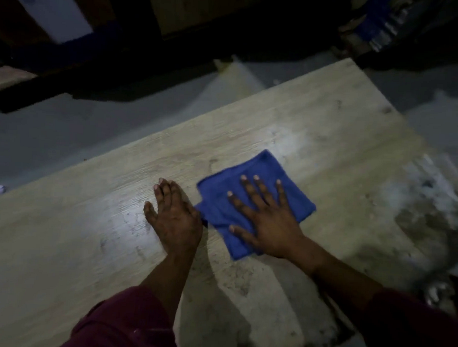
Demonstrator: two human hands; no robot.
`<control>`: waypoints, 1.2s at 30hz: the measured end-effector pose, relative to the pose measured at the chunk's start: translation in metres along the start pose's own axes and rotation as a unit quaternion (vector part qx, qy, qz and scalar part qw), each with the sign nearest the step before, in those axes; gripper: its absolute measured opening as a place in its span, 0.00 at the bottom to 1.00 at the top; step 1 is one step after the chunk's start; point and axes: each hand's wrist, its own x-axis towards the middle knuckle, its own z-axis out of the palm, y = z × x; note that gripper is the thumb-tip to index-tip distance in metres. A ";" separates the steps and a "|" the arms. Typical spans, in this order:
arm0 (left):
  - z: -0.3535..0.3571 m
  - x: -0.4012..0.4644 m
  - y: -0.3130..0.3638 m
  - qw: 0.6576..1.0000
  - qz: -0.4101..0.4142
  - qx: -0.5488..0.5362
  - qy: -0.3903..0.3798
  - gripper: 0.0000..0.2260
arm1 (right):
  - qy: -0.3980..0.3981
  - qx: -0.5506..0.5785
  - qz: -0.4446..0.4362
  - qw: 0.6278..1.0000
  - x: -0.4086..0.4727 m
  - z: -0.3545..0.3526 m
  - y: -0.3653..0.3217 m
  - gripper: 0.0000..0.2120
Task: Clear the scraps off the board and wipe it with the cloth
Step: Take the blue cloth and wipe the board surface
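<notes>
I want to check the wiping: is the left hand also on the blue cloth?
No, the left hand rests flat on the bare board beside the blue cloth.

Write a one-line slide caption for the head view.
Right hand pressed flat on a folded blue cloth on the dusty wooden board, left hand flat on the board beside it.

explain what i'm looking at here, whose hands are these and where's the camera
There is no machine: the one picture comes from a camera worn on a person's head, looking down at their own hands. A pale wooden board lies across a grey floor. The right hand presses flat, fingers spread, on a folded blue cloth lying on the board. The left hand rests flat on the bare wood beside the cloth. Neither hand grips anything. The board's right end looks dusty and smeared.
</notes>
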 end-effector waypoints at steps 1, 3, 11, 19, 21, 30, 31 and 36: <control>0.001 0.000 -0.001 1.000 0.006 0.005 0.003 0.33 | 0.000 -0.010 -0.022 1.000 -0.008 0.000 0.012 0.36; 0.003 -0.001 -0.003 0.999 0.022 0.023 0.004 0.33 | 0.010 -0.025 0.025 0.999 -0.024 0.002 0.032 0.36; 0.004 0.004 -0.004 0.999 0.021 0.020 -0.039 0.29 | 0.032 0.029 0.453 0.890 -0.026 0.005 -0.031 0.36; 0.006 0.004 -0.003 0.999 0.024 -0.003 -0.024 0.27 | 0.029 0.003 0.074 0.997 -0.067 0.006 -0.041 0.37; 0.005 0.004 -0.002 0.999 0.024 0.000 -0.027 0.27 | 0.020 -0.013 0.133 0.991 -0.086 0.004 -0.015 0.37; -0.004 -0.001 0.006 0.999 0.017 0.014 -0.029 0.25 | 0.047 0.017 0.443 0.895 -0.114 0.006 -0.060 0.36; -0.004 -0.001 0.006 0.999 0.018 0.016 -0.028 0.25 | 0.051 0.018 0.377 0.925 -0.113 0.008 -0.074 0.36; -0.003 -0.001 0.004 1.000 0.015 0.007 -0.022 0.24 | 0.032 0.016 0.099 0.994 -0.142 0.004 -0.074 0.34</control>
